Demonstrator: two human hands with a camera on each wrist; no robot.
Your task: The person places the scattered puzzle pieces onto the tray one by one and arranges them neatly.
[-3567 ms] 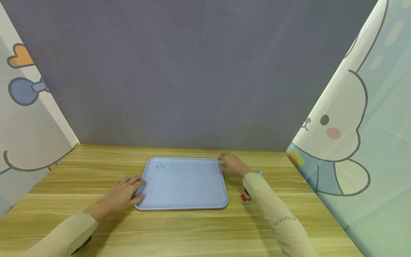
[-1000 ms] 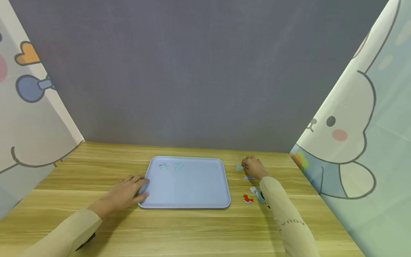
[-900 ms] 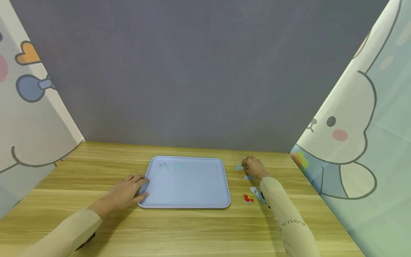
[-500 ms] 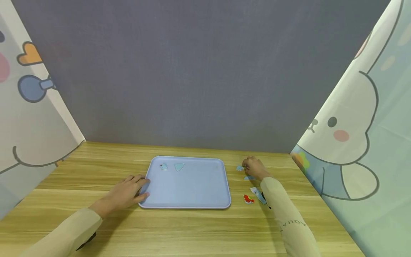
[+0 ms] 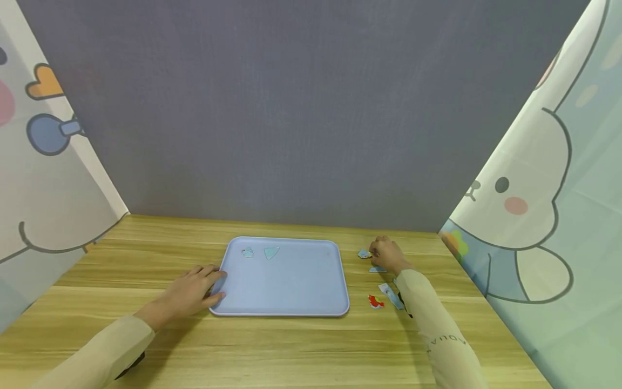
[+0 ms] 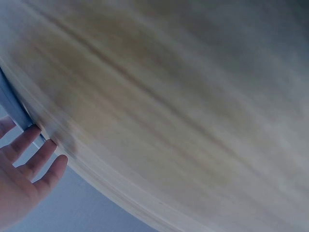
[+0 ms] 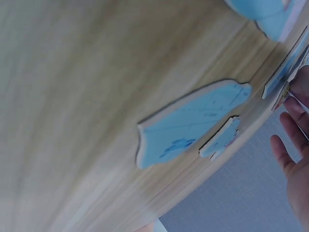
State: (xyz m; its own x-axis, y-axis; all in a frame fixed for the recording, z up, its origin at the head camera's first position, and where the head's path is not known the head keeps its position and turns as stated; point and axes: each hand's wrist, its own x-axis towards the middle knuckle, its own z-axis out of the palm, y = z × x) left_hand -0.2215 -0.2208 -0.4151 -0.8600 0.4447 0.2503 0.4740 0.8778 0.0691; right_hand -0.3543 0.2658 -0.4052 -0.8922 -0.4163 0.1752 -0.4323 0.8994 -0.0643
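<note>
My left hand (image 5: pixel 187 292) rests at the left edge of a pale blue tray (image 5: pixel 291 286), fingertips and thumb over its rim. In the left wrist view its fingers are spread beside the tray's rim (image 6: pixel 14 106). Two light-blue puzzle pieces lie in the tray: a small irregular one (image 5: pixel 248 253) and a triangular one (image 5: pixel 271 252). To the right of the tray, my right hand (image 5: pixel 387 255) pinches a small puzzle piece (image 7: pixel 281 96) between thumb and finger, tilted close over the table. Another light-blue piece (image 5: pixel 363 253) shows just left of the fingertips.
More puzzle pieces lie on the wooden table (image 5: pixel 272 351) by the right forearm: a red one (image 5: pixel 376 302), a long pale-blue one (image 5: pixel 391 296) and a flat blue one (image 5: pixel 377 269). A grey panel (image 5: pixel 282 119) stands behind, with printed cloths on both sides.
My right hand has moved from the tray's upper right corner to the pieces on its right, and lately a little further right. My left hand stays on the tray's left edge.
</note>
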